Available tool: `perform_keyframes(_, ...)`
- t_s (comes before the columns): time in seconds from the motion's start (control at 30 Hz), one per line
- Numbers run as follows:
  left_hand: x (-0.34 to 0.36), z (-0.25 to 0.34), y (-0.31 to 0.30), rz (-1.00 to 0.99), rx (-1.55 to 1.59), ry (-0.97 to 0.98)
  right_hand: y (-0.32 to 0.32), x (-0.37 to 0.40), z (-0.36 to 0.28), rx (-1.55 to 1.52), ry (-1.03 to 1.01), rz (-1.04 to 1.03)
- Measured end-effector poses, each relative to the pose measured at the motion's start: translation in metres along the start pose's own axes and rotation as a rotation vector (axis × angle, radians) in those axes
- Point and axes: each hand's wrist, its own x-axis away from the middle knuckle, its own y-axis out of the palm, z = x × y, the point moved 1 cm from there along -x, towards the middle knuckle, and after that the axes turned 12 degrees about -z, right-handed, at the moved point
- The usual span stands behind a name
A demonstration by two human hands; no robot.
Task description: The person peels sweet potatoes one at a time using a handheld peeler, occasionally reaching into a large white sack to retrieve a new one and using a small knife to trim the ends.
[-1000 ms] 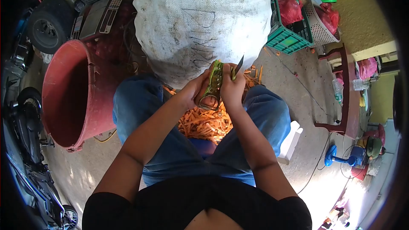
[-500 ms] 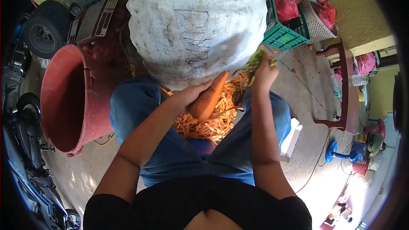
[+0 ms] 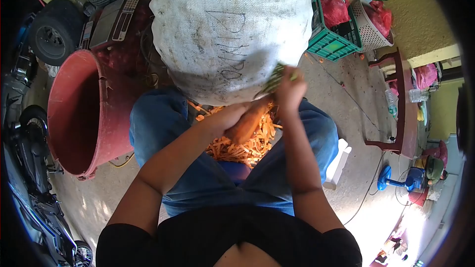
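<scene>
My left hand is wrapped round a large orange carrot, which tilts up to the right between my knees. At the carrot's upper end, my right hand is closed on a green and yellowish object, blurred by motion; what it is I cannot make out. Under the carrot lies a heap of orange peelings, with a blue surface just below it. A big white woven sack with dark writing stands right in front of both hands.
A red barrel stands open at the left, near a tyre. At the upper right are a green crate and a white basket. A white box lies beside my right knee; a blue fan is farther right.
My right hand has come down and left with the green object, close to the carrot's upper end. The carrot has shifted slightly to the right in my left hand.
</scene>
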Motion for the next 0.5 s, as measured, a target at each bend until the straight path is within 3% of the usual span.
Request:
perform_keyframes(0.03,0.008,-0.005,0.006,-0.072,0.023,-0.066,-0.008,-0.023,0.026,0.022,0.215,0.062)
perform_keyframes(0.07,0.014,-0.007,0.010,-0.142,0.044,-0.133,-0.022,-0.036,0.029,0.134,0.233,0.177)
perform_keyframes(0.1,0.016,-0.006,0.010,-0.179,0.031,-0.118,-0.033,-0.049,0.043,0.034,0.432,0.138)
perform_keyframes(0.13,0.017,-0.005,0.006,-0.180,0.029,-0.121,-0.035,-0.049,0.045,0.034,0.435,0.140)
perform_keyframes(0.2,0.013,0.000,-0.002,-0.199,0.270,-0.005,-0.040,-0.050,0.048,-0.184,0.307,0.185)
perform_keyframes(0.23,0.012,0.007,0.001,-0.043,0.269,-0.012,-0.036,-0.041,0.027,-0.183,0.319,0.126)
perform_keyframes(0.33,0.001,0.004,-0.013,-0.129,0.325,0.042,-0.014,0.002,-0.020,-0.509,0.184,-0.120)
perform_keyframes(0.4,-0.011,-0.005,-0.021,-0.131,0.423,0.091,0.001,0.029,-0.038,-0.346,-0.052,-0.254)
perform_keyframes(0.5,-0.005,-0.001,-0.009,-0.020,0.483,0.203,0.004,0.042,-0.052,-0.233,-0.090,-0.244)
